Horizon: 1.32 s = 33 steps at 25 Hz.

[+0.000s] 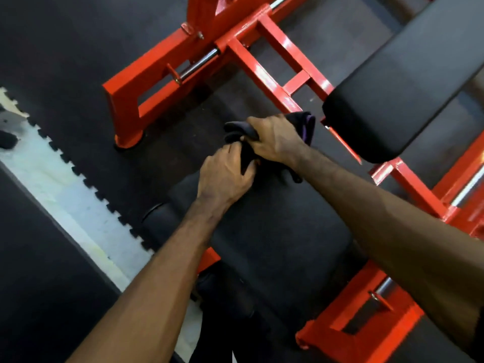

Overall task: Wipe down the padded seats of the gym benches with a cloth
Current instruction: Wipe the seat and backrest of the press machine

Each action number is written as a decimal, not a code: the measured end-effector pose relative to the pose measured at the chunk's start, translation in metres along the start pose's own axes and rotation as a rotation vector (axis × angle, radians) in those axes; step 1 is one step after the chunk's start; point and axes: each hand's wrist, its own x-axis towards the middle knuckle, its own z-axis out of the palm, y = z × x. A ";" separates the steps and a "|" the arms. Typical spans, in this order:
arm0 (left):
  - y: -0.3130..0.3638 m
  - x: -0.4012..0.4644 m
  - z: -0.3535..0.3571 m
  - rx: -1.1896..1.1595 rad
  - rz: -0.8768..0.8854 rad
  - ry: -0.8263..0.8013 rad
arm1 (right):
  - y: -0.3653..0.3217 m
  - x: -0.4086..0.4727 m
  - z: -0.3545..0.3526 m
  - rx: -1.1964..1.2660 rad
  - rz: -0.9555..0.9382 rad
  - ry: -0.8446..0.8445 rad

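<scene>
A dark cloth (239,131) with a purple edge is bunched between both hands above the far end of a black padded seat (275,231). My right hand (275,138) grips the upper part of the cloth with curled fingers. My left hand (226,174) pinches the cloth's lower part just below it. A second black pad, the backrest (408,74), slopes away at the upper right. Much of the cloth is hidden under my fingers.
The red steel frame (275,53) of the bench surrounds the pads, with chrome rods (199,65) and a red foot (128,141) on the dark rubber floor. A pale strip of floor (60,179) with a toothed mat edge runs along the left.
</scene>
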 end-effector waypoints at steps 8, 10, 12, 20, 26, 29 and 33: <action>-0.086 -0.079 -0.016 -0.560 -0.329 0.154 | -0.056 0.001 0.021 -0.062 0.083 0.026; -0.094 -0.093 -0.015 -0.764 -0.500 0.138 | -0.105 -0.003 0.042 -0.035 -0.017 0.005; -0.097 -0.100 -0.020 -0.944 -0.684 0.113 | -0.137 -0.005 0.052 -0.027 -0.057 0.000; -0.099 -0.122 -0.037 -1.503 -0.894 0.237 | -0.162 -0.056 0.088 -0.160 -0.580 0.043; -0.094 -0.129 -0.043 -1.051 -0.576 0.059 | -0.129 -0.197 0.115 -0.231 -0.632 0.023; -0.074 -0.123 -0.036 -0.870 -0.450 0.092 | -0.118 -0.255 0.123 -0.336 -0.604 -0.066; -0.053 -0.139 -0.008 -0.649 -0.377 0.114 | -0.150 -0.214 0.141 -0.339 -0.445 -0.021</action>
